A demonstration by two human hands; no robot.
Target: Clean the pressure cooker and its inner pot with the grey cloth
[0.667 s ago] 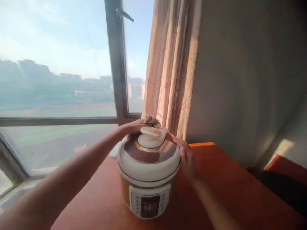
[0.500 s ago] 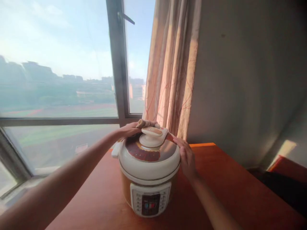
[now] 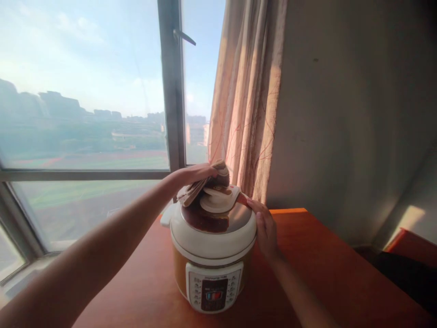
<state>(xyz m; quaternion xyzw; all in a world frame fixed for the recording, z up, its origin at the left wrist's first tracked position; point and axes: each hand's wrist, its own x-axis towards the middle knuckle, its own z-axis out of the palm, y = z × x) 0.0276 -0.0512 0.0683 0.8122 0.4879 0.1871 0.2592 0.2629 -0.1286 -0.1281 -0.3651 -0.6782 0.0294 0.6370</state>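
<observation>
— So, where do we stand?
— Our left hand [image 3: 194, 174] presses a cloth [image 3: 200, 187] on the cooker [image 3: 213, 241] lid; our right hand [image 3: 265, 228] lies flat against its side, on the counter [image 3: 324, 269].

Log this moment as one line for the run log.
left hand: presses cloth on cooker lid | right hand: flat against cooker side | cooker on table

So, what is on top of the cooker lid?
A folded brown cloth lies on the lid, pressed down by the left hand. Beside it the cream lid handle shows, partly covered by the cloth. The right hand rests against the cooker's side.
</observation>
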